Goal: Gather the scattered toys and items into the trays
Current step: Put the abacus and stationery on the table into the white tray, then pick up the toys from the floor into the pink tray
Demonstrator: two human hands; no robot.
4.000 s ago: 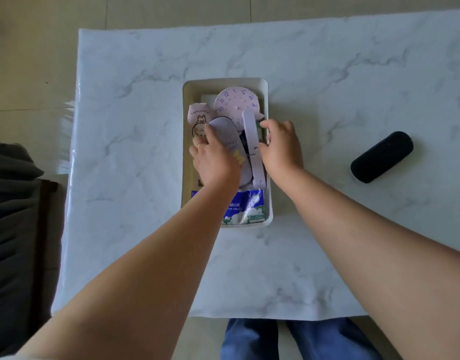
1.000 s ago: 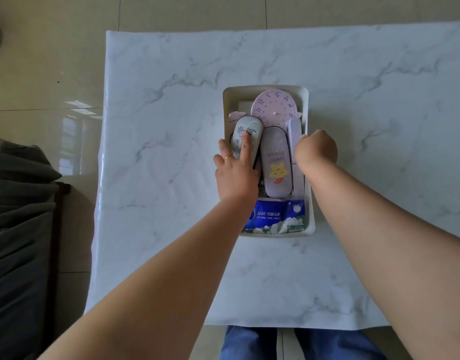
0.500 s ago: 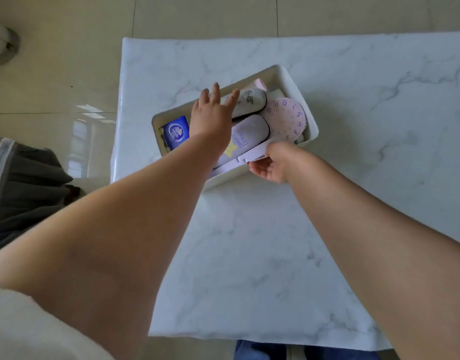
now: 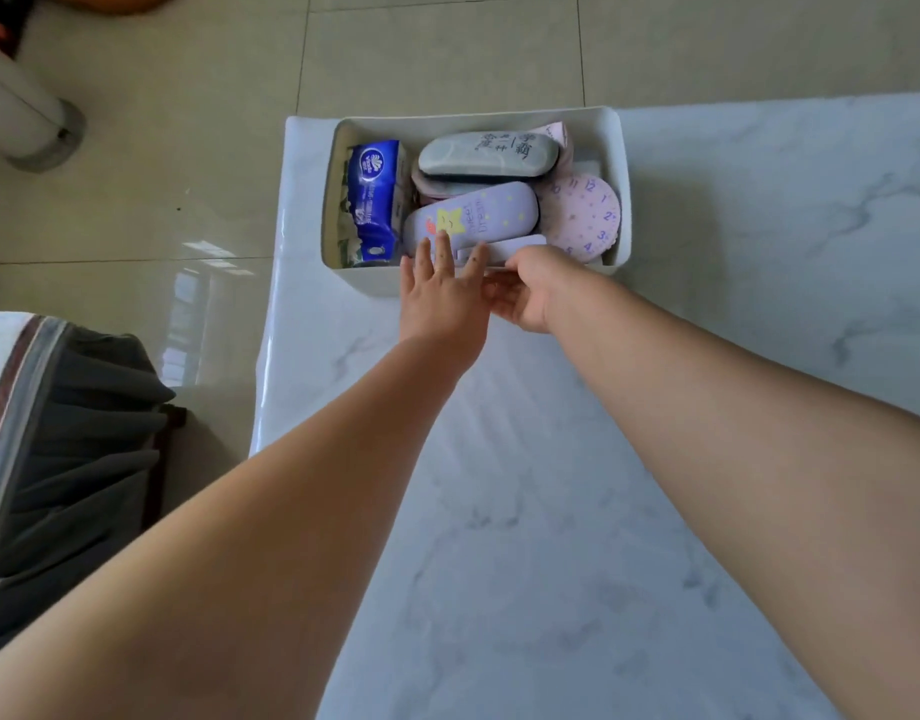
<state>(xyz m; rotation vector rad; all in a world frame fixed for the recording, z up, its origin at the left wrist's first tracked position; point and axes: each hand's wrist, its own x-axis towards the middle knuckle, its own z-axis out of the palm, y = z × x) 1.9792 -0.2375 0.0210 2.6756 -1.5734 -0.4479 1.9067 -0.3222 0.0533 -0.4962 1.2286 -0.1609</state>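
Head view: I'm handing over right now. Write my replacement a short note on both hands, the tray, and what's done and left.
Left hand: open, straight fingers reaching over the near rim of the white plastic tray, touching the lilac star-print case.
Right hand: its grip curls on the tray's near wall.
Tray sits at the marble table's far left corner, holding the blue tissue pack, grey glasses case, lilac case and pink paper clock face.
Done: these items are gathered.
Left: no loose items in view; check off-frame.

A white marble-patterned table stood on a glossy beige tiled floor. Dark grey fabric lay at the left, and a pale cylindrical leg stood beyond.
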